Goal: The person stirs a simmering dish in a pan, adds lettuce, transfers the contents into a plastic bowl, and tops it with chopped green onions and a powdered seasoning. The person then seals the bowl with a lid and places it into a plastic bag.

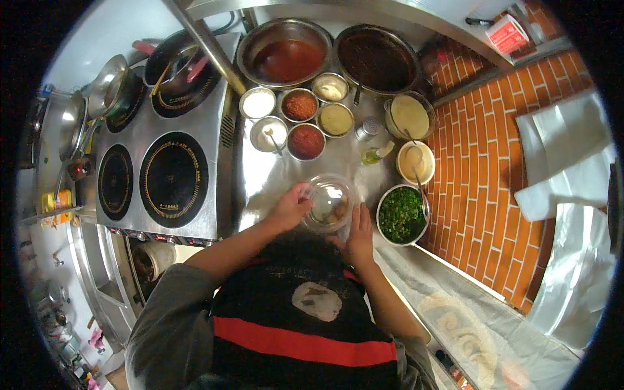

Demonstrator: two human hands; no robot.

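Note:
A clear plastic bowl point(319, 214) stands on the steel counter in front of my body, with light reflecting off its top. Some small brownish content shows through its lower right; what it is cannot be told. My left hand point(291, 208) pinches the bowl's left rim between thumb and fingers. Along the bowl's right side is my right hand point(359, 236), fingers extended and thumb spread towards the near edge; whether it touches the bowl is unclear. Right of that hand sits a white-rimmed bowl of chopped green herbs point(402, 214) with a spoon at its edge.
Small metal bowls of red chili seasoning point(305, 141) and powders stand behind, near a shaker point(366, 129) and an oil bottle point(376, 155). Large pots of red broth point(288, 61) and dark sauce point(375, 58) are at the back. An induction cooktop point(174, 179) is left; a brick-patterned wall point(480, 195) right.

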